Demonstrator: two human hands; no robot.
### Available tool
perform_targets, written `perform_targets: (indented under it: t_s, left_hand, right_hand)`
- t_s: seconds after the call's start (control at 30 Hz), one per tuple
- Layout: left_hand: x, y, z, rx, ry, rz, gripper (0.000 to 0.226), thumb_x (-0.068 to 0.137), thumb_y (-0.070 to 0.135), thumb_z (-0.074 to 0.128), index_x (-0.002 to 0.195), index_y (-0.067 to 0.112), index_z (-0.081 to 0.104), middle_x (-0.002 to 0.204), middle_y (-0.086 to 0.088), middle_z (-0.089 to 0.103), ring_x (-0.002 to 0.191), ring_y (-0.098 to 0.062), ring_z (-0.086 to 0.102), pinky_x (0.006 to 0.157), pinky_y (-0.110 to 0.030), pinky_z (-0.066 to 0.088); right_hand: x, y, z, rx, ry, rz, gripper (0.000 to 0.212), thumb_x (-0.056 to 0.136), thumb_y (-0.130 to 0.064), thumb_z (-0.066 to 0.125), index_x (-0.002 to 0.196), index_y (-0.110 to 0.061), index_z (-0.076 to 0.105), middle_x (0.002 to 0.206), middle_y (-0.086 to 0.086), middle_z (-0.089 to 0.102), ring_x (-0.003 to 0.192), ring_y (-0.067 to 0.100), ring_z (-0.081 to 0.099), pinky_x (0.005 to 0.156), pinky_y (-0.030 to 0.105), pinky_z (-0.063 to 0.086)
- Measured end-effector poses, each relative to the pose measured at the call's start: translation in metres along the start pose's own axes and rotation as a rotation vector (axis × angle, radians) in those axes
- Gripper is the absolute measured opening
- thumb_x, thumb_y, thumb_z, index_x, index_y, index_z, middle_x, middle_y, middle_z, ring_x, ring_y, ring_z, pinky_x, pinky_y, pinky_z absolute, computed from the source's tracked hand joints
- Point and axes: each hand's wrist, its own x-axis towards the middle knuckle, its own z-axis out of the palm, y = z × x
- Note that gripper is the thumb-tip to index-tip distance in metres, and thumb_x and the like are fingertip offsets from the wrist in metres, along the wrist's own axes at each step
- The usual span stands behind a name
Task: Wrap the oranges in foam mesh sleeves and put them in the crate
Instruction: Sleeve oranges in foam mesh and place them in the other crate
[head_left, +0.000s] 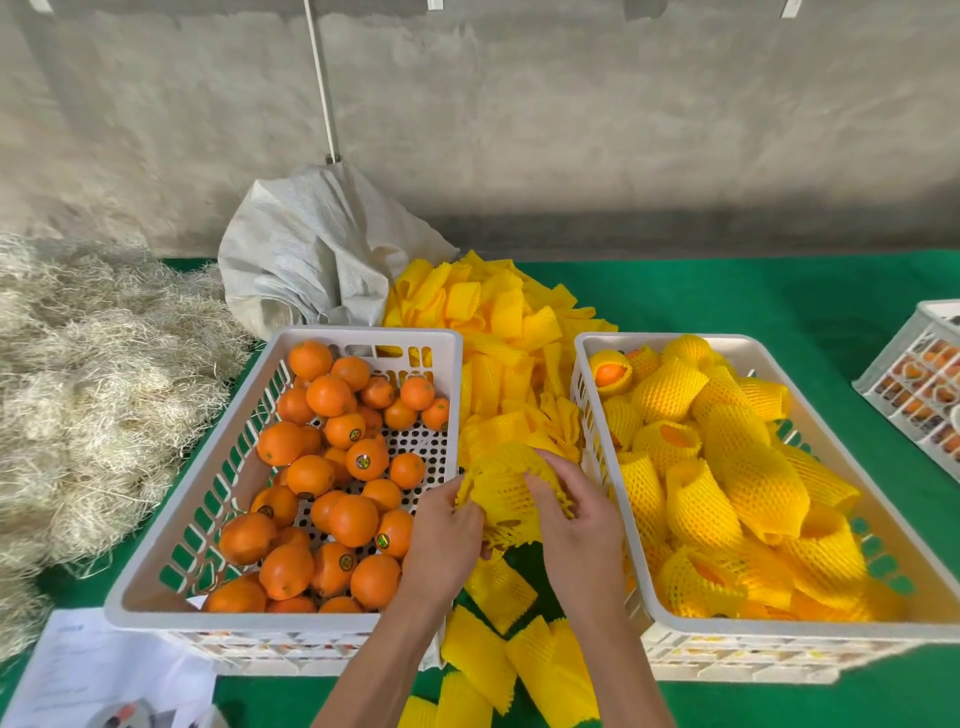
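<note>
Between two white crates, my left hand (445, 535) and my right hand (574, 525) both grip one yellow foam mesh sleeve (501, 493), stretched over something round; the fruit inside is hidden. The left crate (156, 582) holds several bare oranges (332, 467). Several sleeved oranges (727, 467) fill the right crate (587, 358). Loose yellow sleeves (498, 332) lie in a heap on the green table between and behind the crates.
A pile of pale straw (88, 395) covers the left side. A white woven sack (311, 249) sits behind the left crate. Another white crate (919, 384) stands at the far right edge. Papers (104, 670) lie at the bottom left.
</note>
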Motion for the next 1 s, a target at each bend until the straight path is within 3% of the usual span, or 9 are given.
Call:
perform_targets:
  t_s: [0.2,0.3,0.4,0.6,0.67,0.77,0.83,0.9,1.0]
  left_hand:
    - [-0.009,-0.002,-0.012,-0.223,-0.205,-0.149,0.041,0.1,0.04,0.055,0.085,0.009,0.076,0.078,-0.022,0.069,0.066,-0.025,0.062,0.058,-0.031,0.05]
    - [-0.012,-0.002,-0.015,-0.401,-0.272,-0.229,0.046,0.093,0.042,0.06,0.107,-0.001,0.07,0.098,-0.027,0.068,0.083,-0.03,0.063,0.078,-0.043,0.051]
    - [-0.013,-0.005,-0.013,-0.558,-0.241,-0.341,0.047,0.096,0.036,0.058,0.129,0.002,0.065,0.131,-0.021,0.068,0.117,-0.038,0.064,0.104,-0.051,0.052]
    - [-0.021,-0.006,0.0,-0.872,-0.146,-0.515,0.053,0.104,0.035,0.051,0.144,0.001,0.053,0.14,-0.024,0.062,0.129,-0.035,0.063,0.107,-0.047,0.052]
    - [-0.021,-0.006,0.008,-0.936,-0.107,-0.594,0.054,0.102,0.036,0.053,0.14,-0.002,0.057,0.135,-0.026,0.065,0.121,-0.037,0.067,0.101,-0.049,0.056]
    - [-0.02,-0.005,0.022,-1.023,-0.043,-0.741,0.05,0.106,0.034,0.051,0.137,-0.004,0.061,0.125,-0.027,0.069,0.11,-0.038,0.069,0.086,-0.047,0.063]
    - [-0.018,-0.002,0.031,-1.041,-0.011,-0.752,0.049,0.107,0.033,0.05,0.14,-0.002,0.06,0.12,-0.026,0.07,0.092,-0.036,0.074,0.06,-0.045,0.065]
    - [-0.018,0.001,0.038,-1.025,0.007,-0.735,0.05,0.107,0.038,0.048,0.141,0.003,0.059,0.113,-0.022,0.07,0.068,-0.032,0.076,0.036,-0.029,0.054]
    - [-0.017,0.006,0.048,-0.842,0.081,-0.575,0.047,0.107,0.043,0.048,0.136,0.009,0.063,0.106,-0.013,0.076,0.078,-0.026,0.078,0.054,-0.028,0.06]
  right_hand:
    - [0.012,0.002,-0.013,0.553,0.083,0.679,0.026,0.092,-0.031,0.067,0.118,-0.027,0.07,0.116,0.006,0.076,0.107,0.031,0.07,0.085,0.047,0.059]
    - [0.011,0.005,-0.014,0.637,-0.057,0.757,0.029,0.084,-0.038,0.074,0.112,-0.029,0.073,0.11,0.007,0.078,0.093,0.028,0.077,0.07,0.04,0.062]
    - [0.007,0.009,-0.009,0.658,-0.103,0.726,0.042,0.068,-0.051,0.08,0.107,-0.035,0.079,0.114,0.007,0.078,0.102,0.027,0.076,0.088,0.046,0.061]
    - [0.004,0.012,-0.002,0.707,-0.078,0.853,0.042,0.087,-0.053,0.072,0.116,-0.023,0.075,0.119,0.016,0.075,0.107,0.034,0.074,0.089,0.047,0.059]
    - [0.001,0.011,0.004,0.514,0.026,0.81,0.031,0.095,-0.056,0.063,0.105,-0.027,0.068,0.103,0.01,0.078,0.094,0.029,0.076,0.078,0.039,0.059]
    - [-0.008,0.006,0.014,-0.043,0.168,0.472,0.06,0.096,-0.07,0.039,0.064,-0.02,0.046,0.058,-0.008,0.053,0.058,0.008,0.055,0.054,0.026,0.039]
    - [-0.015,0.006,0.015,-0.188,0.213,0.23,0.064,0.097,-0.066,0.034,0.055,-0.018,0.041,0.048,-0.004,0.045,0.047,0.007,0.046,0.046,0.02,0.031]
    - [-0.015,0.009,0.011,-0.274,0.222,0.096,0.058,0.104,-0.057,0.033,0.061,-0.02,0.048,0.05,-0.005,0.047,0.049,0.008,0.048,0.048,0.021,0.034]
    - [-0.011,0.012,-0.005,-0.477,0.26,-0.011,0.04,0.105,-0.051,0.037,0.1,-0.02,0.062,0.074,-0.007,0.061,0.067,0.009,0.058,0.057,0.037,0.051]
